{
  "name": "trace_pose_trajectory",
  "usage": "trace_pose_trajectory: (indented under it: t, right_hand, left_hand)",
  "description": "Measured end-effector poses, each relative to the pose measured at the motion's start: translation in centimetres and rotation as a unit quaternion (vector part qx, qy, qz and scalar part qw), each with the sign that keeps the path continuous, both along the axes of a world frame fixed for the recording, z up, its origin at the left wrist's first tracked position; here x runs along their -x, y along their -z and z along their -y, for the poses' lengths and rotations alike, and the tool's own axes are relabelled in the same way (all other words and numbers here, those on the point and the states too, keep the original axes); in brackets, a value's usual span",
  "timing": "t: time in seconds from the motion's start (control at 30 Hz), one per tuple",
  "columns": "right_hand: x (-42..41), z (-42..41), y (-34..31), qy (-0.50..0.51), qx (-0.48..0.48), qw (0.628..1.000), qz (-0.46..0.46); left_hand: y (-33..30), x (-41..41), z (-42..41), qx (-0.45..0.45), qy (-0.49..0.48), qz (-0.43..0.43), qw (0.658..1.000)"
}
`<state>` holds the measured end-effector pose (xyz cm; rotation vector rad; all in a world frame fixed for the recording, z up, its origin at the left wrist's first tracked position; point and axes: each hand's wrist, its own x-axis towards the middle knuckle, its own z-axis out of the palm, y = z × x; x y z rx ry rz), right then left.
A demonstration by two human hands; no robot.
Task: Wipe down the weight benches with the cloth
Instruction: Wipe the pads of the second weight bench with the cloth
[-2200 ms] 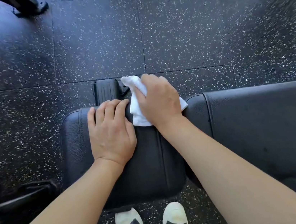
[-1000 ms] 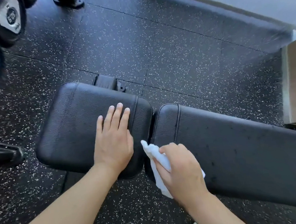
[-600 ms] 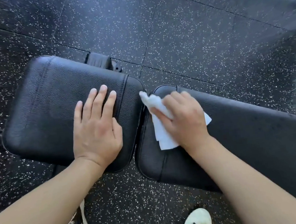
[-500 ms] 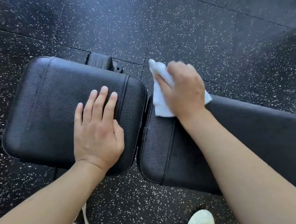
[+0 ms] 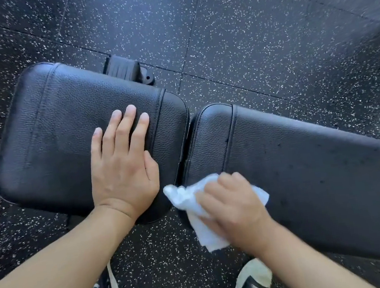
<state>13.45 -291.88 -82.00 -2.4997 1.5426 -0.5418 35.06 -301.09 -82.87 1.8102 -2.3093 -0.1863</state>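
Now, left hand (image 5: pixel 124 169): flat, palm down, fingers straight and close together on the seat pad, holding nothing; fingertips aim away from the person, toward the pad's far edge.
Right hand (image 5: pixel 231 208): fingers curled over the cloth, pressing it on the near corner of the back pad; blurred, so the exact grip is unclear.
Cloth (image 5: pixel 191 201): white, thin, crumpled; one bunched end pokes out toward the left hand, a flat corner hangs off the pad's near edge below the right hand, another corner shows past the knuckles on the far right side.
Seat pad (image 5: pixel 62 136): black, pebbled leather-like cover, rounded rectangle with stitched seams near both ends; under the left hand, its long axis running from far left toward the gap between the hands.
Back pad (image 5: pixel 320 170): same black grained cover, longer and narrower, rounded end with a seam; its long axis runs from the right hand out to the right and slightly toward the person, roughly in line with the seat pad. A narrow gap parts the two pads, just beside the left thumb.
Bracket (image 5: pixel 126 70): black ribbed part sticking out beyond the seat pad's far edge, past the left fingertips.
Floor (image 5: pixel 230 37): dark rubber tiles, white-speckled, with straight joints.
Shoes (image 5: pixel 253 285): dark canvas with pale toe caps and laces, below both forearms.
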Motion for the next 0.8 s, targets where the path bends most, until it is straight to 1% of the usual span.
trace_pose_trajectory:
  t: [0.07, 0.17, 0.2, 0.3, 0.37, 0.43, 0.47, 0.53, 0.6, 0.63, 0.7, 0.8]
  right_hand:
    - [1.2, 4.2, 0.0, 0.057, 0.015, 0.998, -0.02]
    - [1.9, 11.6, -0.4, 0.192, 0.039, 0.979, 0.049]
    - [1.7, 13.6, -0.5, 0.225, 0.037, 0.972, 0.055]
    - [0.9, 16.9, -0.6, 0.277, 0.018, 0.96, 0.043]
    - [0.3, 15.9, -0.6, 0.295, 0.027, 0.954, 0.04]
    - [-0.7, 12.8, -0.4, 0.291, 0.041, 0.954, 0.055]
    - [-1.5, 10.4, -0.2, 0.268, 0.041, 0.961, 0.05]
    - [-3.0, 4.7, 0.1, 0.191, 0.024, 0.981, 0.018]
    - [-2.7, 0.0, 0.3, 0.118, 0.009, 0.992, 0.041]
    - [-1.7, -1.0, 0.2, 0.094, 0.01, 0.994, 0.053]
    - [1.1, -0.6, -0.1, 0.091, 0.029, 0.995, 0.035]
    - [4.3, 4.1, -0.2, 0.165, 0.057, 0.984, 0.015]
  left_hand:
    - [0.1, 0.0, 0.0, 0.001, 0.002, -0.002, 1.0]
    - [0.1, 0.1, 0.0, 0.002, 0.004, 0.002, 1.0]
    - [0.0, 0.1, 0.1, 0.002, 0.003, 0.003, 1.0]
    - [0.1, 0.0, 0.1, 0.005, -0.001, 0.004, 1.0]
    - [0.1, 0.0, 0.0, 0.006, 0.0, 0.006, 1.0]
    - [0.1, 0.1, 0.0, 0.008, 0.0, 0.008, 1.0]
    - [0.1, 0.0, 0.0, 0.009, 0.0, 0.009, 1.0]
    - [0.2, 0.0, 0.0, 0.007, -0.001, 0.007, 1.0]
    - [0.2, -0.1, 0.1, 0.006, -0.002, 0.003, 1.0]
    - [0.2, -0.1, 0.0, 0.006, -0.001, 0.001, 1.0]
    - [0.2, -0.1, 0.0, 0.008, 0.001, 0.0, 1.0]
    - [0.1, 0.0, 0.0, 0.009, 0.001, -0.002, 1.0]
